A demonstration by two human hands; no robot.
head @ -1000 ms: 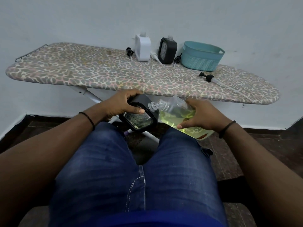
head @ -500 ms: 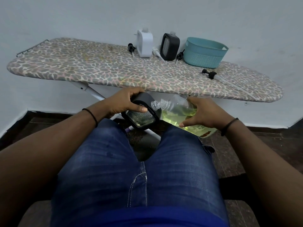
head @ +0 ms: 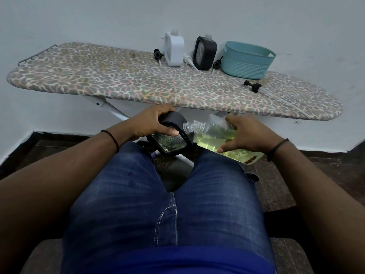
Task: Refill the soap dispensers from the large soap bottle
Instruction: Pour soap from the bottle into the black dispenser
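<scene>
Leopard-print fabric covers the long ironing board (head: pixel 110 80), the landmark for all entries below; it stands on white metal legs against a pale wall.

Held items, just in front of the board's near edge, above the person's blue-jeaned knees:
- Black rounded-square soap dispenser with a clear window (head: pixel 171 139), tilted. The left hand (head: pixel 152 123) grips it, fingers curled over its top and thumb pressed on its front rim.
- Large clear plastic soap bottle holding yellow-green liquid (head: pixel 219 136), lying nearly on its side, ribbed open neck pointing left and touching the black dispenser's upper right corner. The right hand (head: pixel 246 135) holds it from above, fingers curled round its far side and thumb stretched along the near side. Whether liquid is flowing cannot be told.

Items on the board, along its far edge by the wall:
- White rectangular soap dispenser (head: pixel 174 49), upright, pump removed.
- Second black soap dispenser with a mesh-patterned window (head: pixel 204 53), upright, right of the white one.
- Teal woven-pattern plastic basket (head: pixel 246 63), right of that.
- Black pump head (head: pixel 158 54), left of the white dispenser.
- White pump head (head: pixel 188 61), between the two dispensers.
- Second black pump head (head: pixel 217 63), between the mesh-windowed dispenser and the basket.
- Third black pump head with a clear tube (head: pixel 253 86), nearer the board's right end, in front of the basket.
</scene>
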